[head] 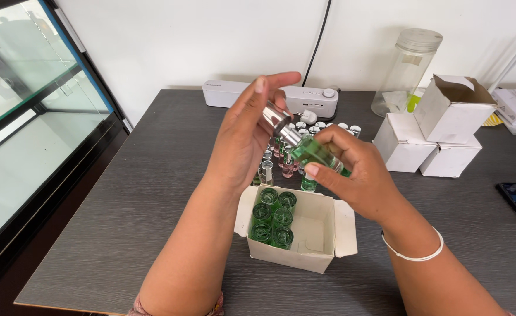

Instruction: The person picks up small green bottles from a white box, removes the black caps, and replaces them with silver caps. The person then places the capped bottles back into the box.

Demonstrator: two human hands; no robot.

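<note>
The right hand (pixel 360 172) pinches a small green glass bottle (pixel 316 153), tilted, above the open cardboard box (pixel 343 228) of green bottles (pixel 272 219). At ten o'clock, the left hand (pixel 246 137) grips its silver metal cap (pixel 274 117). Best to keep cap and neck aligned while twisting.

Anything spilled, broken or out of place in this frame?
Nothing stands out. The left hand grips a silver cap on the green bottle held by the right hand; the bottles in the open box stand upright, no spill.
</note>
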